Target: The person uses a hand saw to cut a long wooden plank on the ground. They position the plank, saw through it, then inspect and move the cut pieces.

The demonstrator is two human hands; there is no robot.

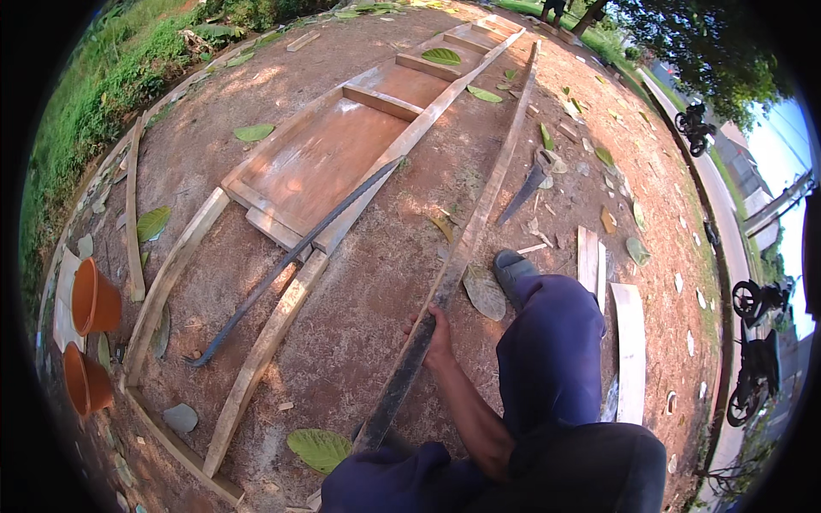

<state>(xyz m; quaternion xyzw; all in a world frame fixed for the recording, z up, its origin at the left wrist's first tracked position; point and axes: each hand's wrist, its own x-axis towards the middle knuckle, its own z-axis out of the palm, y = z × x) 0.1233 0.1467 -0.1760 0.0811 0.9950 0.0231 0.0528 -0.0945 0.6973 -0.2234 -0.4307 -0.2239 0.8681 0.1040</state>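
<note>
My right hand (439, 342) is closed around a long wooden beam (475, 227), gripping it near its dark-stained near end. The fingertips show along the beam's left edge. The beam slants from beside my knees toward the far end of the yard. My left hand is not in view. Left of the beam lies a long wooden frame (274, 338) with crosspieces and reddish-brown panels. Across the frame rests a dark metal crowbar (291, 261), its hooked end near the ground. A handsaw (526, 188) lies on the soil right of the beam.
Two orange buckets (96, 297) stand at the left edge, near a loose wooden strip (133, 214). Short boards (629, 338) lie right of my bent knee (552, 342). Large leaves (486, 293) and wood scraps litter the dirt. Motorcycles (754, 376) stand along the road at right.
</note>
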